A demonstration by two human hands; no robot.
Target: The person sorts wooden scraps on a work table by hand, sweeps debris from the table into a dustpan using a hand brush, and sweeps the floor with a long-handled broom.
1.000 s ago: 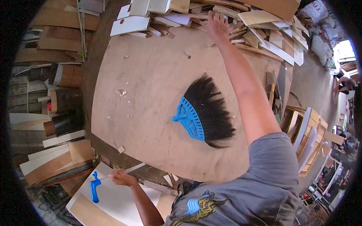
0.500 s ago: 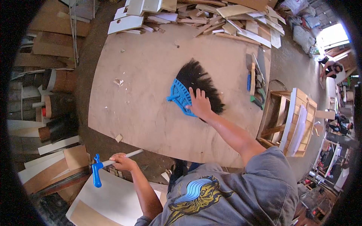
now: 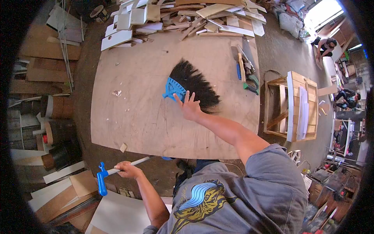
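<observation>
My left hand (image 3: 129,171) is wrapped round a white broom handle (image 3: 141,160) with a blue hook-shaped end (image 3: 102,183), held off the table's near edge. On the wooden table lies a broom head with a blue plastic base (image 3: 170,86) and a fan of black bristles (image 3: 196,84) pointing right and away. My right hand (image 3: 191,108) reaches over the broom head's near side, fingers spread. One finger overlaps the blue base and the others overlap the lower bristles.
Wood offcuts (image 3: 202,19) are heaped along the table's (image 3: 128,97) far edge. At its right lie a green-handled saw (image 3: 251,86) and other hand tools. A wooden frame (image 3: 302,105) stands right of the table. Two people (image 3: 325,47) work farther right.
The view has shifted, so the table and tools sit farther left. My right hand has slid toward the broom head's near edge, fingers spread wider. My left hand keeps its hold on the handle.
</observation>
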